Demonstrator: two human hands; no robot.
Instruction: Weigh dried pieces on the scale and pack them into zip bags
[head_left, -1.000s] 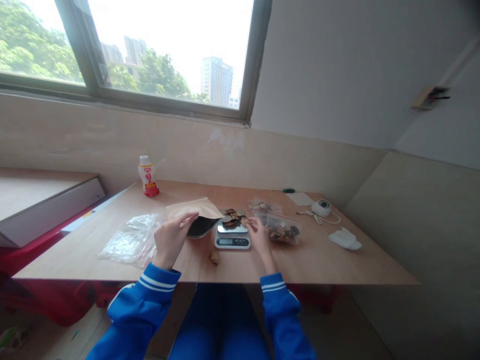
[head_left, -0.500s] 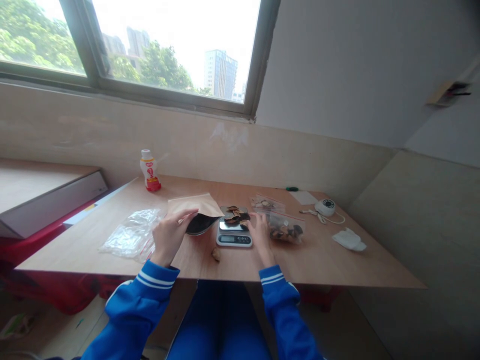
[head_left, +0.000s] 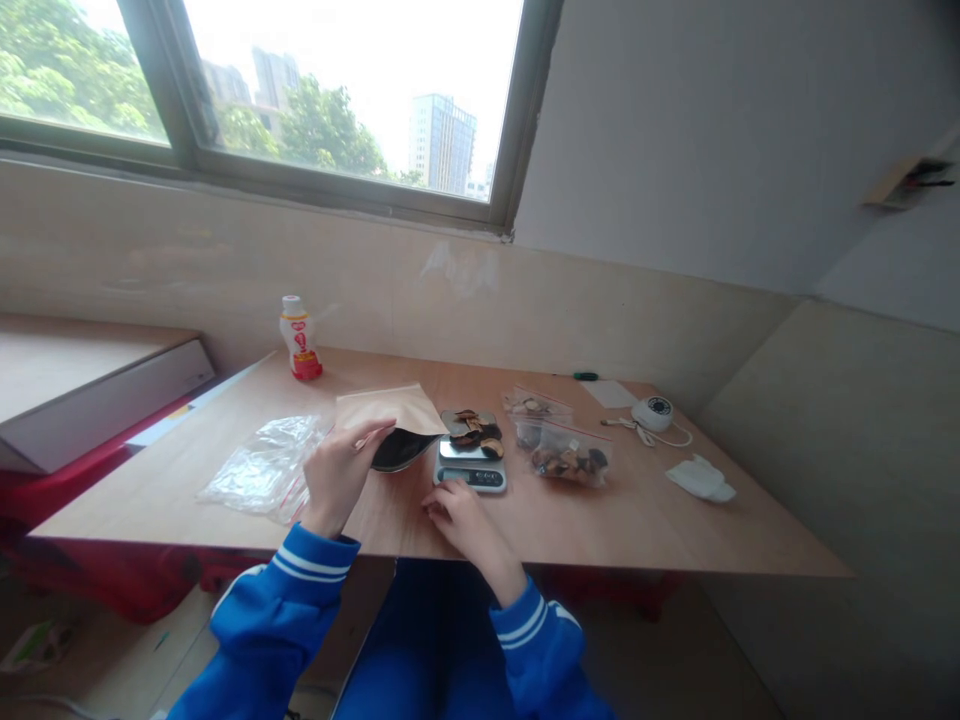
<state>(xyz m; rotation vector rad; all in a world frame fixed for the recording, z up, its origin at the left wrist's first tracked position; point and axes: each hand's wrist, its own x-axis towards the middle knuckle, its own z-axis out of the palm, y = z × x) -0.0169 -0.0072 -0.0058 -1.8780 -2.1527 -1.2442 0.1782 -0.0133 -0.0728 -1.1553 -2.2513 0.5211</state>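
Observation:
My left hand (head_left: pixel 341 475) pinches the top edge of a brown paper pouch (head_left: pixel 390 405), whose dark mouth gapes toward me. Right of the pouch, a small white digital scale (head_left: pixel 491 480) carries a heap of dried brown slices (head_left: pixel 469 430) that look like mushroom. My right hand (head_left: pixel 461 515) is down on the table just in front of the scale. Its fingers are curled together over the spot where a loose dried slice lay; that slice is now hidden by them.
Two zip bags (head_left: pixel 570 455) of dried pieces lie right of the scale. Clear plastic bags (head_left: pixel 262 470) spread out on the left. A drink bottle (head_left: pixel 301 340) stands at the back. Further right are a white corded device (head_left: pixel 651 413) and a crumpled tissue (head_left: pixel 701 480).
My right hand has left the slices on the scale and come down and leftward to the loose slice in front, covering it. My left hand and the pouch stay put.

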